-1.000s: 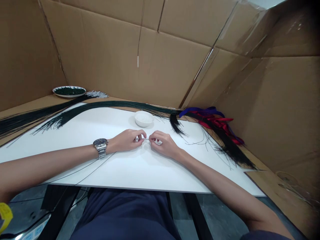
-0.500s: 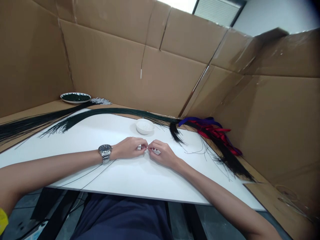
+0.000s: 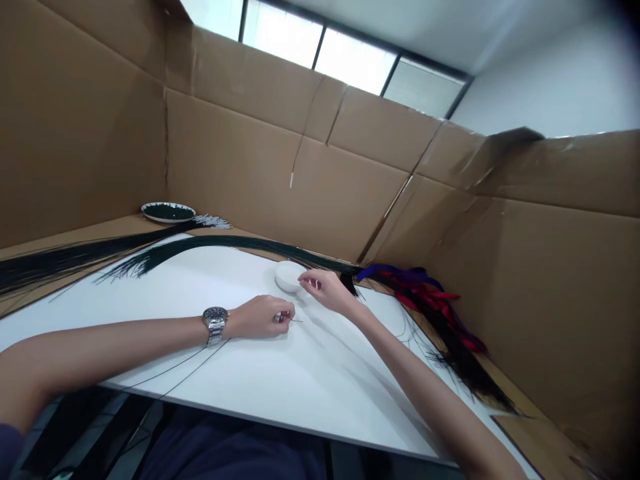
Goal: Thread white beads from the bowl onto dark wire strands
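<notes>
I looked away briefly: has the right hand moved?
Yes, forward: the right hand, previously short of the white bowl, is now at its right edge.

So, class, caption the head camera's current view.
Left hand pinches a thin cord over a white table; right hand is at a white bowl.

Creased cardboard walls point(image 3: 240, 160) (their seams plainly visible) surround a white counter point(image 3: 320, 387). Above the back panel, dark-framed windows point(image 3: 356, 61) glow brightly, one pane slatted, beneath a pale ceiling point(image 3: 400, 23); the right side lies dimmer.
</notes>
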A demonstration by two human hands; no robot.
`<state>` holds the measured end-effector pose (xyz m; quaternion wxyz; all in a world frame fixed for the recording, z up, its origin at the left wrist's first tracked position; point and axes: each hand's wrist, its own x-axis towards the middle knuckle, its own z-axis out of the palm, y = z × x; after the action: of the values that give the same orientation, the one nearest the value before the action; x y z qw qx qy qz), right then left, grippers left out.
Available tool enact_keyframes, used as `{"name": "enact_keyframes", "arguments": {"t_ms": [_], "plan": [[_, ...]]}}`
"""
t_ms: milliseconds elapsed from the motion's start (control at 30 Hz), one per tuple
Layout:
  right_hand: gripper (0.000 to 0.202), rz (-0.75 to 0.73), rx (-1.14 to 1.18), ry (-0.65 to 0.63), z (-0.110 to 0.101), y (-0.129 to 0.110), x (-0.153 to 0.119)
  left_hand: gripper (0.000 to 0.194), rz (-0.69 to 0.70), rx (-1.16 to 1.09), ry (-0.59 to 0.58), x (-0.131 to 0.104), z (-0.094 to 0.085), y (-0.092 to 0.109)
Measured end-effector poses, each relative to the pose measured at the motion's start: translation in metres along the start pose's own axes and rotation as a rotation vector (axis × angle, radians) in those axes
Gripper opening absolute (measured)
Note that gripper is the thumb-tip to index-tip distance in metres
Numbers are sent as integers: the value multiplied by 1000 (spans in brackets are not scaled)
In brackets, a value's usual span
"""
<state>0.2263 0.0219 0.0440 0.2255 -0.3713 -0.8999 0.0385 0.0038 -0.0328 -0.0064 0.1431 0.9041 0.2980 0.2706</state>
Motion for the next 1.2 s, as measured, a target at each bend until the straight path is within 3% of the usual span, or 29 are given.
{"name": "enact_keyframes", "arguments": {"t_ms": [167,300,733,967,1200], "plan": [[15,109,-123,-214,9,18,54,14,-26,1,-8,1,0,-1],[11,110,-146,-299,21,23,69,15,-36,8,-1,1,1,-2],[18,65,-90,-310,26,35,66,17,-35,-27,10,-2,-7,7],[25,60,-56,-209,27,38,60,16,-68,-36,-17,0,-5,6],[22,-18,-11,-127,19,25,37,17,-80,-52,-15,1,-5,6]]}}
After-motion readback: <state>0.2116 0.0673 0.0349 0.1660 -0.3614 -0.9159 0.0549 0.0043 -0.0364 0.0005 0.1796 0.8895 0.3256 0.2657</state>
